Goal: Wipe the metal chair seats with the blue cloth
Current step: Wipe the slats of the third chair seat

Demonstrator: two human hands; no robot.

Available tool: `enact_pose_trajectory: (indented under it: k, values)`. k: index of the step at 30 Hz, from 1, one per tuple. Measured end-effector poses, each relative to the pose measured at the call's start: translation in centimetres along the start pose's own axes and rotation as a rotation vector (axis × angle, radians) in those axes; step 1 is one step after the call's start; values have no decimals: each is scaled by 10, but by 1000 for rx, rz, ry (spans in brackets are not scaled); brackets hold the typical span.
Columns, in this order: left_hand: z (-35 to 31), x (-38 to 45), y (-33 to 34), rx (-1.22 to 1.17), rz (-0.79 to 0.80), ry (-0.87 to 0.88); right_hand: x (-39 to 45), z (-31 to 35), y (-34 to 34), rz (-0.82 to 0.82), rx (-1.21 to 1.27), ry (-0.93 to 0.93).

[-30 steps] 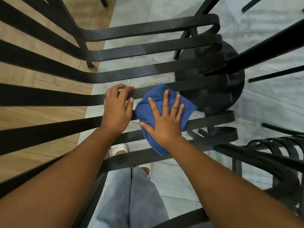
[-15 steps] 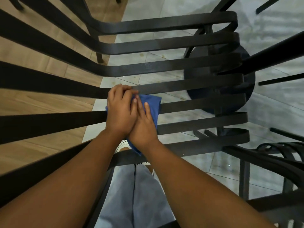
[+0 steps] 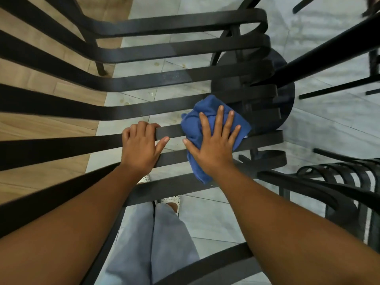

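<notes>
right hand (image 3: 213,149) is flat, fingers spread, pressing the blue cloth (image 3: 207,114) under its palm onto the black seat slats (image 3: 176,79), left hand (image 3: 140,148) just beside it, curled round a slat

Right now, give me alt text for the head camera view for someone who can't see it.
Seen from above, a person's right hand presses a blue cloth flat on the black metal slats of a chair seat, while the left hand grips a slat beside it. Pale floor tiles show through the gaps.
</notes>
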State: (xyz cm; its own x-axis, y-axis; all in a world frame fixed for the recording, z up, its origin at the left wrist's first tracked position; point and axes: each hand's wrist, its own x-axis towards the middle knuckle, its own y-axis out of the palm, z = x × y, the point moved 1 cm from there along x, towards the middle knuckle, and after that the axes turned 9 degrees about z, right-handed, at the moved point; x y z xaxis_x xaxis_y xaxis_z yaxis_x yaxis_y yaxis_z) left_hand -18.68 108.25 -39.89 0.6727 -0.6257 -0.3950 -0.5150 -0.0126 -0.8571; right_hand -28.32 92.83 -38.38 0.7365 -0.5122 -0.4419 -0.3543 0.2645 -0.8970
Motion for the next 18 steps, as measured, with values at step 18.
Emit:
enact_pose_trajectory:
  k: [18]
  values:
    - [-40,16,6,35,53,-48,21,-32,3,-222,152,387]
